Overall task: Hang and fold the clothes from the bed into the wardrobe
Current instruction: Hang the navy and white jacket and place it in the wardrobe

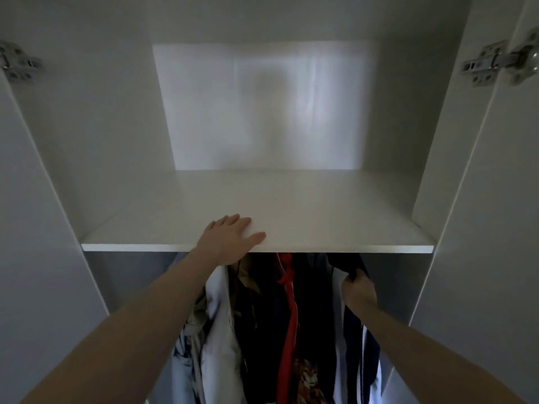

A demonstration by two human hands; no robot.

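I look into an open white wardrobe. My left hand [230,239] rests flat on the front edge of the white shelf [320,217], fingers straight. Below the shelf several garments hang close together: a white one [217,339] at the left, dark ones in the middle, a red strip of cloth [288,316], and a dark navy garment [357,339] at the right. My right hand [359,290] grips the top of that navy garment just under the shelf. The rail and hangers are hidden by the shelf.
The shelf compartment has a pale back panel [262,106]. White side walls close it in left and right. Metal door hinges sit at the upper left [17,64] and upper right [495,62]. The bed is out of view.
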